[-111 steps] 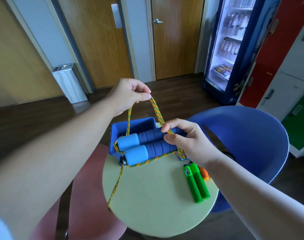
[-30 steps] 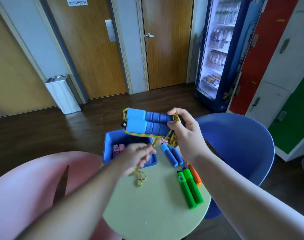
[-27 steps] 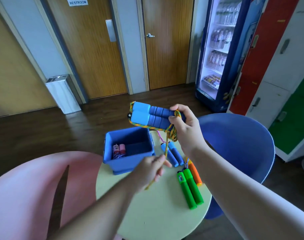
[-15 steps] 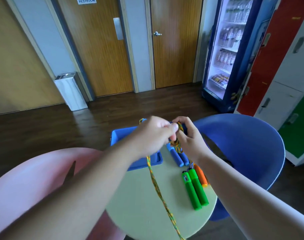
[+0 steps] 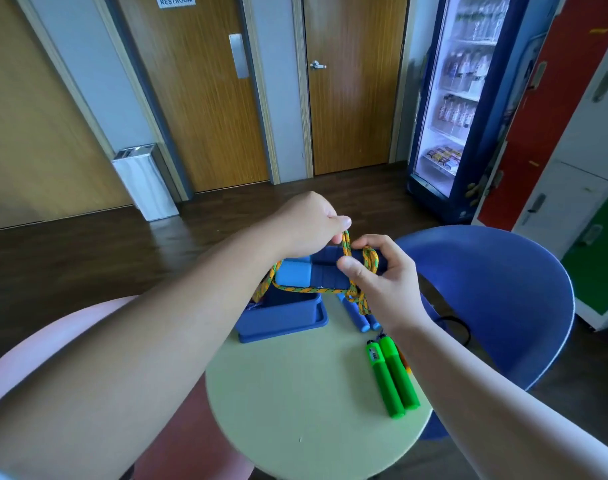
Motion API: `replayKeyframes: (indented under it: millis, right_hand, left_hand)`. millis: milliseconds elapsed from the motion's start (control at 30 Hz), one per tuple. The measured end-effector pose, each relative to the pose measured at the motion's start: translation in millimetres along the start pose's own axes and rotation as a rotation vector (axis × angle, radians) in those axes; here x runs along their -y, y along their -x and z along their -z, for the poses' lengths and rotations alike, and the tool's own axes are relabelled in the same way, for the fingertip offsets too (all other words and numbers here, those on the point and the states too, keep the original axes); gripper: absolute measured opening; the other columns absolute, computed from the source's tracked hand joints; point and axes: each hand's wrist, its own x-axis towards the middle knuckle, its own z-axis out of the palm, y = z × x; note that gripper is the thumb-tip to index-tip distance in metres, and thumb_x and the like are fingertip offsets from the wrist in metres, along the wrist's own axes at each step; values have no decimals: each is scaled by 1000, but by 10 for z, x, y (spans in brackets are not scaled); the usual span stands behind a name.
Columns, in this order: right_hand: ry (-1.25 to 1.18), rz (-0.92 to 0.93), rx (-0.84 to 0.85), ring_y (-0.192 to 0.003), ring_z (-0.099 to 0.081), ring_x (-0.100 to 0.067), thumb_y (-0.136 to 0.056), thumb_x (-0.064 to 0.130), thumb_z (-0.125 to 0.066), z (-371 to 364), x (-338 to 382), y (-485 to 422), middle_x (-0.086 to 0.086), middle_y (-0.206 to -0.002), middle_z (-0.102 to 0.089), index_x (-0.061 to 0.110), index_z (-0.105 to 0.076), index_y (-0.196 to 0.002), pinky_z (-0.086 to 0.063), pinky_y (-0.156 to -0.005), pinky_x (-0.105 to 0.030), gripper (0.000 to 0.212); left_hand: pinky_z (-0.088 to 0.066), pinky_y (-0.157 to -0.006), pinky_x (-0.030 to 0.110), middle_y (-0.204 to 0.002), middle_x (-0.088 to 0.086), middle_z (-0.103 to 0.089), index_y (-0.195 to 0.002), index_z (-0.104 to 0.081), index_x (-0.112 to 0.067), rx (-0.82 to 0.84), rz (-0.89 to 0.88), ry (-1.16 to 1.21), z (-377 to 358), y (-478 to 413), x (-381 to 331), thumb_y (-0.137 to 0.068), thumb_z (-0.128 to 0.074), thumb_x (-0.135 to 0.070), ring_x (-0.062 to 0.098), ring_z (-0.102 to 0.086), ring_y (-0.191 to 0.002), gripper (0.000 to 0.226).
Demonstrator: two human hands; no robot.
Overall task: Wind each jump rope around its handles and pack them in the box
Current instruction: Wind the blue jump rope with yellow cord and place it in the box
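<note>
Both hands work a braided rope around a pair of blue handles held above the box.

The right hand is closed around the blue handles, thumb pressed on top, holding them level just over the blue box. The left hand pinches a loop of the orange-and-green rope between fingertips and thumb, right above the handles; more rope runs along the handles' underside and bunches beside the right palm. The box sits on the round green tabletop. Just to its right lies another pair of blue handles, partly hidden by the right hand, and nearer the tabletop's edge a pair of green handles, side by side, with something orange barely showing behind them.
</note>
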Motion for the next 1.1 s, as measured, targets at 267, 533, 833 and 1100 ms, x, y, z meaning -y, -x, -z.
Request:
replayKeyframes:
  millis: [267,533,833,1100]
  right_hand:
    - [-22,41,129,-83,-59,-10,-92,7,-76,24,43,18,-2,-97,-66,25,-75,-105,-49,-78,-30,22]
    - [-10,-15,177,-70,-52,-5,-85,1,-69,70,62,45,-6,-89,-64,22,-73,-83,-43,-66,-18,21]
    - [-117,-61,144,-76,-46,-21,-84,8,-67,230,251,14,-12,-84,-57,22,-72,-79,-41,-68,-32,15]
    - [-325,-147,52,-90,-55,-27,-78,14,-69,182,194,-107,-5,-91,-63,23,-72,-77,-45,-82,-46,10]
  left_hand:
    - [-45,-62,29,-68,-4,-64,-69,-74,-15,-28,-76,-86,176,-193,21,-83,-83,-46,12,-62,-73,34]
    - [-38,-52,16,-66,-14,-61,-89,-74,-25,156,-202,7,476,-364,33,-75,-91,-28,0,-51,-58,22]
    - [-22,-42,23,-57,1,-54,-77,-74,-14,143,45,476,306,-537,800,-65,-89,-30,12,-31,-46,24]
    - [-54,-59,24,-78,0,-74,-86,-78,-20,-24,272,409,-858,-428,1929,-96,-68,-52,14,-71,-74,35]
